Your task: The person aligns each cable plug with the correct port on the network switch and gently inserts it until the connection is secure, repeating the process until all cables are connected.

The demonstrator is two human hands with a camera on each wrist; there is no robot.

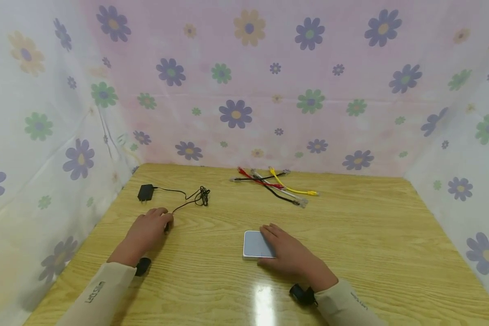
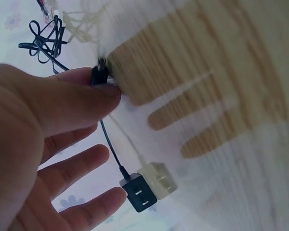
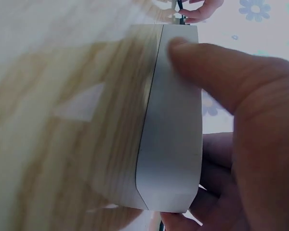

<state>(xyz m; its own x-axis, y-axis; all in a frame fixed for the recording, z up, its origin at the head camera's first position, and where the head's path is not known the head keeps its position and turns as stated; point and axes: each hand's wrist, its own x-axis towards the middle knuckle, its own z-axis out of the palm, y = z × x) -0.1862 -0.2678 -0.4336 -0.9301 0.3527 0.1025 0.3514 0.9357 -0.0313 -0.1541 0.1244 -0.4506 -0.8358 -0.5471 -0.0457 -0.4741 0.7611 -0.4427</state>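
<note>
"To the left of the white box [image 1: 254, 244], what to picture first?"

"Well apart from the box, a black plug [image 1: 166, 227] with a bare metal tip. Pinched between thumb and forefinger of the left hand [image 1: 148, 231], with the remaining fingers loosely spread. By the left wrist view, tip past the thumb, seemingly toward the box's side."

"And at the box itself?"

"Flat on the wood table [image 1: 212, 271], clasped from the right end by the right hand [image 1: 287, 249], clearly the nearer of the two: thumb along the near side, fingers over the top and far edge. Long axis seemingly left to right, though hard to judge with that end covered."

"Between plug and box?"

"A stretch of wood grain. Farther off, beyond and left of the box, a thin black cord [image 1: 181, 206] with a loose coil [image 1: 202, 196], then a black adapter [image 1: 145, 192], prongs showing. Likeliest hindrance, at a guess: slack in that cord."

"Anything else around?"

"Beyond the box, near the flowered cloth [image 1: 236, 81], a crossed heap of short cables [image 1: 275, 185] in red, yellow, black and white."
</note>
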